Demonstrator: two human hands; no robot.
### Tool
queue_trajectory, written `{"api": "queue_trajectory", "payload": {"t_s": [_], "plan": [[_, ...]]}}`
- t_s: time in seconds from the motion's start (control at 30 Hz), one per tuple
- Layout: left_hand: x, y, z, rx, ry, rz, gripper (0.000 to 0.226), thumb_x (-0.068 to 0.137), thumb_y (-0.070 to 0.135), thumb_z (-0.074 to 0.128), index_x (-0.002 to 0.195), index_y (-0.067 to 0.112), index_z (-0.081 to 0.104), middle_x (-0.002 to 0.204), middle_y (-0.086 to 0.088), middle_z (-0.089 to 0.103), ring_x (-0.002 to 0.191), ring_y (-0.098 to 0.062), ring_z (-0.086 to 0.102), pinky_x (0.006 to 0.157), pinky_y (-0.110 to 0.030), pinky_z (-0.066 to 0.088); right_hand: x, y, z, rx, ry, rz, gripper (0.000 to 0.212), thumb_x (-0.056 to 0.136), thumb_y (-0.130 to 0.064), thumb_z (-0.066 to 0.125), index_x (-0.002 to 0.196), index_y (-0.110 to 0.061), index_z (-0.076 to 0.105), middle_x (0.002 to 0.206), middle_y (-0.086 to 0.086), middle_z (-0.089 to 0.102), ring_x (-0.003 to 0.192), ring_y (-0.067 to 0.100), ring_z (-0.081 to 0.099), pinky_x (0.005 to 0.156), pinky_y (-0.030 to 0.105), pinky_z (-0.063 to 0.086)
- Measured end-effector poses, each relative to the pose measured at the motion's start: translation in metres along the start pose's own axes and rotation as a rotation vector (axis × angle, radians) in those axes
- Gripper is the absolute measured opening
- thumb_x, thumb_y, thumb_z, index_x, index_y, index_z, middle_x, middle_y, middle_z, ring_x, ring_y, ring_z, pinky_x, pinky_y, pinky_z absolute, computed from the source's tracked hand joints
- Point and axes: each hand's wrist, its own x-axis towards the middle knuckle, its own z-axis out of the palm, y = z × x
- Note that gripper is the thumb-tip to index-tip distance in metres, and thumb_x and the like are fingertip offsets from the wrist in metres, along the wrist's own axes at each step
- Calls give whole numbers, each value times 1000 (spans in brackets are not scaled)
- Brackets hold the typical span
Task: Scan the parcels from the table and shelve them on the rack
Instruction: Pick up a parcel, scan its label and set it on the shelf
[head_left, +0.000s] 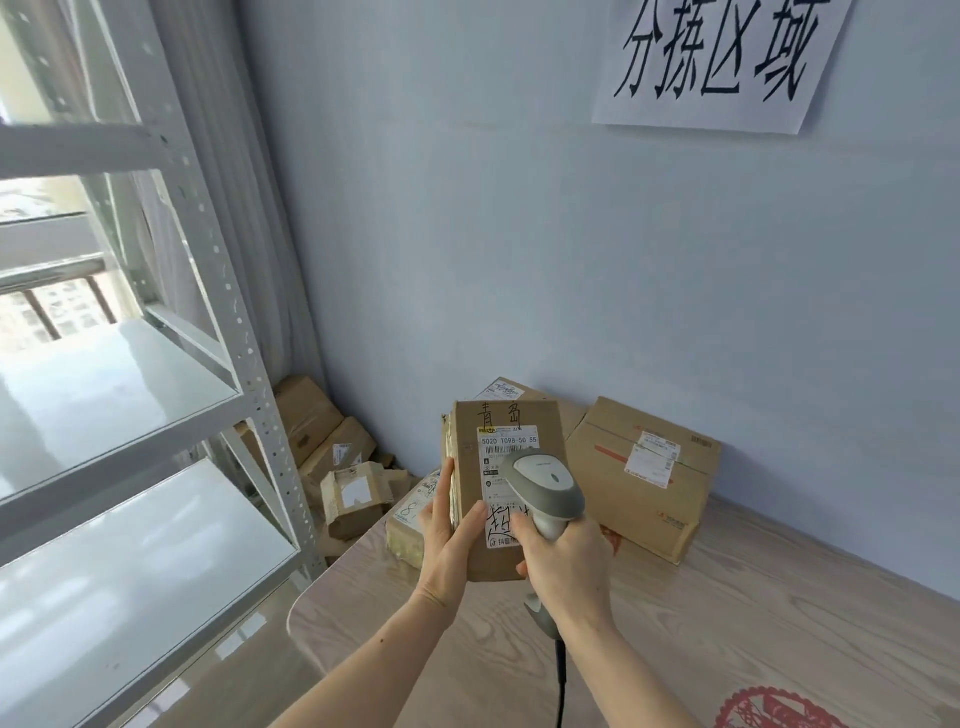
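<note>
Seen from the head camera, a person stands at a pale wooden tabletop (727, 623) set against a blue-grey wall. The left hand (447, 545) holds a brown parcel (511, 467) upright above the tabletop's near corner, its grip wrapped around the parcel's left edge with the thumb across the front. The right hand (563, 561) has its grip closed around the handle of a grey scanner (545, 483), whose head is aimed at the white label (506, 467) on the parcel's front.

Judging from this, the held parcel is at the scanning step and has not reached the rack. More parcels are left on the tabletop: a larger box (644, 473) to the right by the wall, another box (506, 389) behind the held one, and a smaller one (410, 519) lying at the left edge.

To the left stands a white metal rack (244, 374); the two shelves in view show no parcels, so most of the shelving seems left to do. A heap of boxes (332, 457) lies on the floor between rack and tabletop.
</note>
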Motion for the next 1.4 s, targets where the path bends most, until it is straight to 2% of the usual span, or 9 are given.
{"api": "queue_trajectory", "payload": {"t_s": [0.1, 0.3, 0.43, 0.63, 0.8, 1.0, 1.17, 1.33, 1.4], "plan": [[-10, 1, -25, 6, 88, 8, 91, 61, 73, 64, 144, 65, 27, 133, 12, 33, 121, 2, 39, 106, -35, 38, -5, -3, 17, 10, -61, -41, 11, 86, -23, 76, 90, -15, 71, 70, -2, 72, 54, 9, 68, 44, 14, 45], [-40, 3, -95, 23, 344, 16, 85, 64, 70, 67, 140, 68, 30, 135, 10, 36, 124, -9, 47, 96, -27, 48, -16, -7, 66, 32, -175, -92, 11, 85, -32, 75, 89, -24, 69, 75, -6, 74, 65, 13, 71, 58, 32, 57], [-66, 12, -148, 1, 514, 47, 77, 71, 56, 67, 140, 61, 33, 129, 11, 36, 120, -4, 47, 82, -14, 46, -36, -16, 109, 49, -281, -76, 15, 84, -35, 75, 77, -27, 64, 74, -5, 73, 71, 21, 72, 68, 40, 59], [-107, 24, -246, -43, 718, 83, 84, 61, 65, 76, 137, 64, 41, 136, 1, 38, 128, -22, 52, 109, -46, 46, -83, -42, 181, 52, -418, -88, 22, 83, -25, 78, 76, -9, 65, 63, -3, 67, 65, 17, 64, 59, 28, 41], [-134, 40, -334, -72, 817, 128, 78, 71, 50, 74, 141, 58, 41, 135, -5, 36, 120, -23, 60, 101, -43, 54, -135, -72, 254, 28, -485, -105, 29, 78, -32, 83, 88, -10, 67, 84, 7, 71, 82, 29, 63, 72, 29, 41], [-160, 65, -438, -111, 860, 155, 80, 59, 59, 79, 132, 63, 47, 135, -7, 40, 121, -29, 60, 101, -51, 53, -196, -109, 339, 31, -597, -139, 20, 77, -36, 82, 77, -27, 64, 73, -6, 73, 64, 23, 72, 70, 40, 59], [-187, 75, -503, -124, 905, 194, 80, 64, 58, 79, 138, 58, 45, 139, -15, 42, 123, -30, 61, 101, -55, 52, -234, -136, 391, 84, -667, -176, 17, 81, -23, 81, 79, -23, 64, 68, -7, 71, 50, 15, 69, 53, 23, 51], [-211, 87, -549, -167, 959, 197, 88, 57, 66, 85, 136, 57, 47, 140, -16, 50, 119, -36, 63, 93, -57, 56, -268, -160, 432, 66, -734, -220, 19, 81, -23, 80, 80, -27, 61, 70, -7, 71, 59, 20, 72, 68, 38, 60], [-219, 96, -561, -179, 970, 208, 74, 67, 56, 81, 134, 53, 48, 132, -9, 63, 111, -32, 69, 86, -50, 60, -279, -171, 447, 73, -758, -226, 18, 80, -23, 80, 78, -24, 62, 67, -4, 71, 55, 18, 71, 65, 33, 57]]}}
